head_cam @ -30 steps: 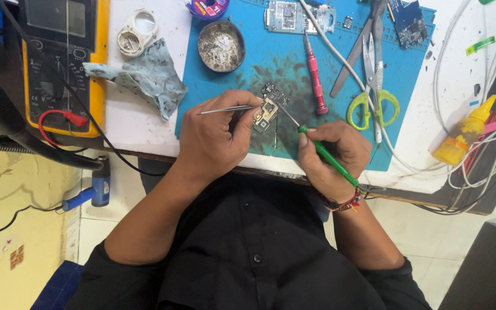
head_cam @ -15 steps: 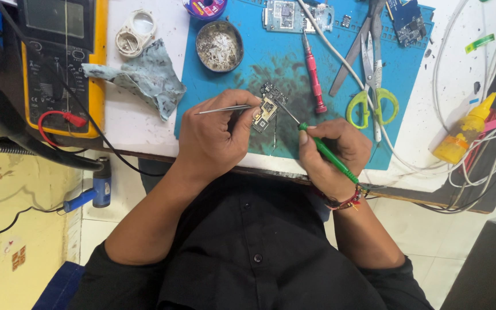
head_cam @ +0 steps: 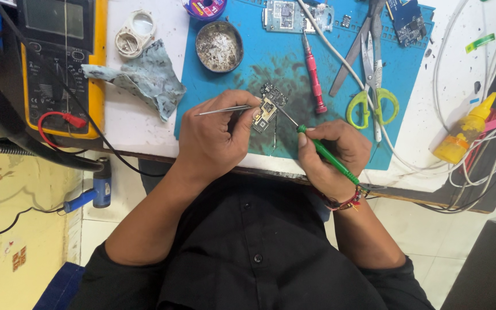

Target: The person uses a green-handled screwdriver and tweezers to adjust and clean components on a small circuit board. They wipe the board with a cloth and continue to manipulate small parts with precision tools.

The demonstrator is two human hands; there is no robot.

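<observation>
Circuit board (head_cam: pixel 266 109), small and dark, lay on the blue mat (head_cam: pixel 409 103) where it had been a second earlier. The left hand (head_cam: pixel 216 138) still pinched thin tweezers (head_cam: pixel 225 109) against it; the right hand (head_cam: pixel 334 152) kept gripping the green screwdriver (head_cam: pixel 324 152), tip on the board. Hardly anything had shifted, so the fine work looked ongoing.

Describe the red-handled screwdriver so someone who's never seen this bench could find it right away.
Start at the blue work mat covering the middle of the white bench. The red-handled screwdriver lies on it, pointing away from the person, just beyond the small circuit board being worked on and left of the yellow-green scissors. Its red handle sets it apart: the other screwdriver is green and held in the right hand.
</observation>
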